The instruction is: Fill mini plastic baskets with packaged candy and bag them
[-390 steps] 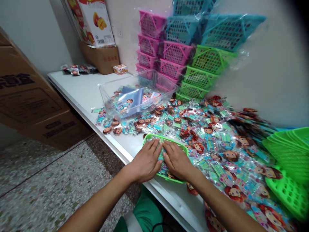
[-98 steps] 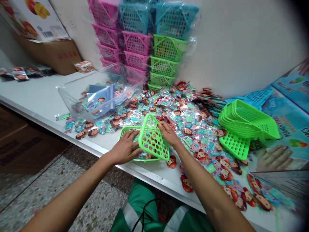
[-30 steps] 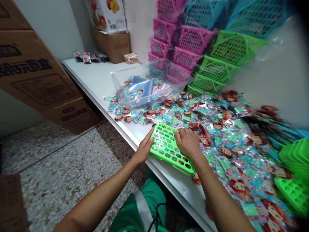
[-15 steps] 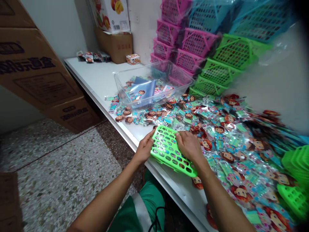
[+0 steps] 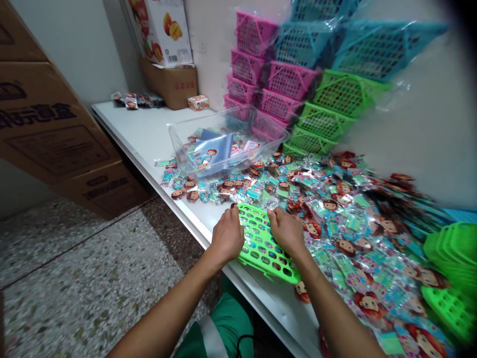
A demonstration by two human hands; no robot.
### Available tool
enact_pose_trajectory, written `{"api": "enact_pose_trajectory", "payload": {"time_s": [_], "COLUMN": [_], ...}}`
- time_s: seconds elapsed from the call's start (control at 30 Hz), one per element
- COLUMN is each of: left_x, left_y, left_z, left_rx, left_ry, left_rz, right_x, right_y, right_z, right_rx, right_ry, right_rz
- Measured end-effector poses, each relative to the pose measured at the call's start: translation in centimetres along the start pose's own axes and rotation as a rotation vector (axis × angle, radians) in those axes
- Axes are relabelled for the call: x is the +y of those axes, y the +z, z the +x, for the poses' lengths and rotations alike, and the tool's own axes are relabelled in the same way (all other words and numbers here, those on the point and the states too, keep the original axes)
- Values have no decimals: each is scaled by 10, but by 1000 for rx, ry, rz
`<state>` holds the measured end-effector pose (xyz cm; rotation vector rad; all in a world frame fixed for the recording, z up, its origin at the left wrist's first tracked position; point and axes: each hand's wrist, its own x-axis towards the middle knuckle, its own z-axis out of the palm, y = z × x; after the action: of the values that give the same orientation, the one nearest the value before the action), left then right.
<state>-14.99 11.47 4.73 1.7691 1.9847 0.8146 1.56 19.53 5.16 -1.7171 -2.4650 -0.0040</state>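
Observation:
A green perforated plastic lid (image 5: 263,243) lies over a shallow green basket at the near edge of the white table (image 5: 145,134). My left hand (image 5: 228,236) grips the lid's left far corner with fingers curled over it. At the lid's right far edge my right hand (image 5: 286,229) presses down, fingers bent onto it. Through the lid's holes, wrapped cartoon-girl trinkets show. A large heap of the same wrapped trinkets (image 5: 346,219) spreads to the right of my hands.
A clear plastic bin (image 5: 227,141) with trinkets and a blue bag stands behind the basket. Pink, blue and green baskets (image 5: 298,94) are stacked against the wall. Green lids and baskets (image 5: 452,268) pile at right. Cardboard boxes (image 5: 52,134) lean at left; more boxes (image 5: 169,79) stand at the table's far end.
The lid, held tilted up 3.3 s ago, now lies flat on the basket. My left hand has shifted from the lid's side onto its far left corner.

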Motion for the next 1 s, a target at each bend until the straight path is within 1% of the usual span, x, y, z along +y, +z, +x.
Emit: {"api": "enact_pose_trajectory", "payload": {"time_s": [0.07,0.13,0.2,0.23,0.47,0.57,0.67,0.8,0.9,1.0], "left_x": [-2,-7,-13,-16,-24,-28,-30,-30,-31,-33], "left_y": [1,1,1,1,9,10,8,5,9,15], "left_z": [2,5,9,11,13,16,27,47,57,61], "left_rx": [10,-34,-85,-91,-7,11,26,49,58,37], "left_ry": [80,184,220,214,166,120,75,15,-26,-37], "left_rz": [30,20,-26,-50,-292,-325,-312,-304,-336,-400], "right_x": [-1,0,0,0,-1,0,-1,-2,-2,-2], "right_y": [0,0,0,0,1,1,2,3,2,1], "right_z": [0,0,0,0,-3,-5,-6,-6,-6,-5], "right_rx": [14,13,10,10,57,55,62,74,58,40], "right_ry": [-9,-11,-12,-15,-63,-59,-47,-62,-58,-52], "right_rz": [-1,9,21,25,26,28,20,43,45,41]}}
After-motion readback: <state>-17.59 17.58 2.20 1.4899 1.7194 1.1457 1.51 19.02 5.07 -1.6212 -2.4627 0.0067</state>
